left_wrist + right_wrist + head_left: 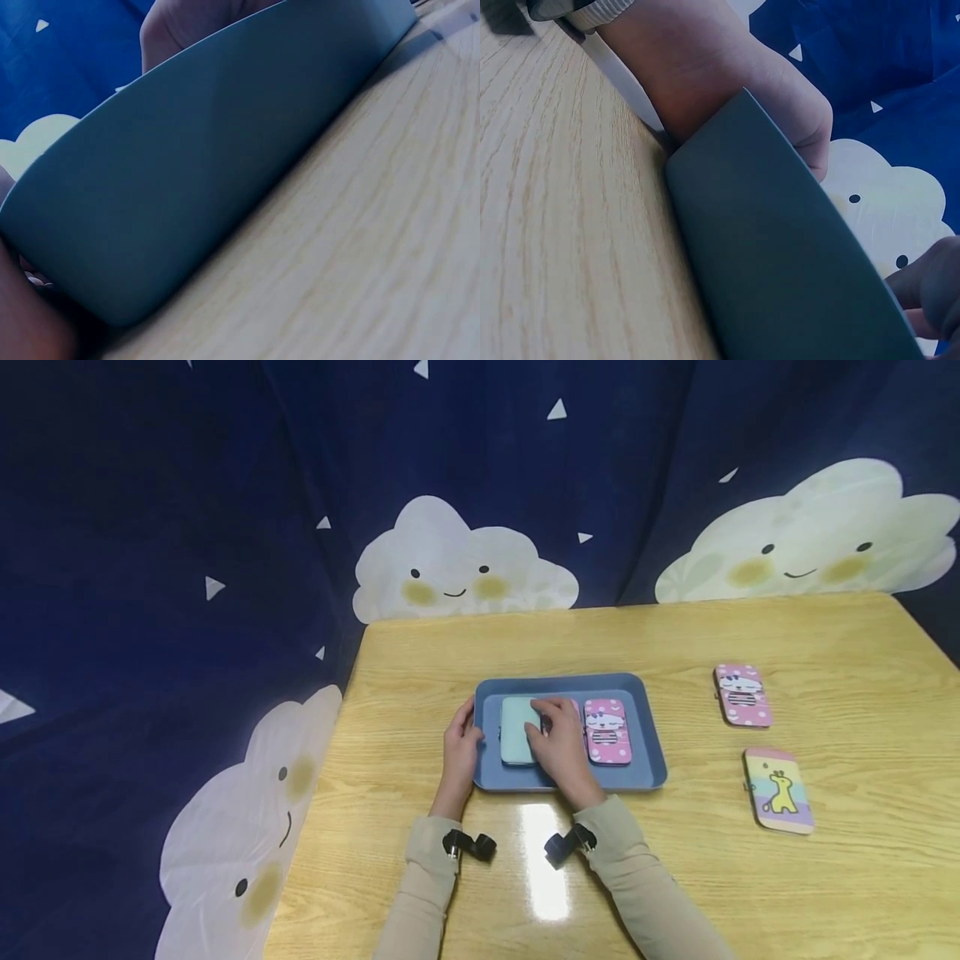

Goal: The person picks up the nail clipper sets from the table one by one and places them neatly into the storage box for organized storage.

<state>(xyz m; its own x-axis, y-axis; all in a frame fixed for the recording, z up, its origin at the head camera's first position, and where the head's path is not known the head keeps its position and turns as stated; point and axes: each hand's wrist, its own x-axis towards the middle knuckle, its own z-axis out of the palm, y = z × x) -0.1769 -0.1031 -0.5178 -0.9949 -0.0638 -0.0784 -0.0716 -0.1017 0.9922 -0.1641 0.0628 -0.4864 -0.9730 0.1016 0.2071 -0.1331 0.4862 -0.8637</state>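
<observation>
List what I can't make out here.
Head view: most of the middle pink item, hidden by the right hand.
Head view: the underside of the mint case, facing down.
Left wrist view: most of the left hand, cut off by the left edge.
Right wrist view: the inside of the tray, hidden by its wall.

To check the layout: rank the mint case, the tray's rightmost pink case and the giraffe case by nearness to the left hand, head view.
1. Mint case, left in tray
2. Pink case, right in tray
3. Giraffe case, right of tray, on table
</observation>
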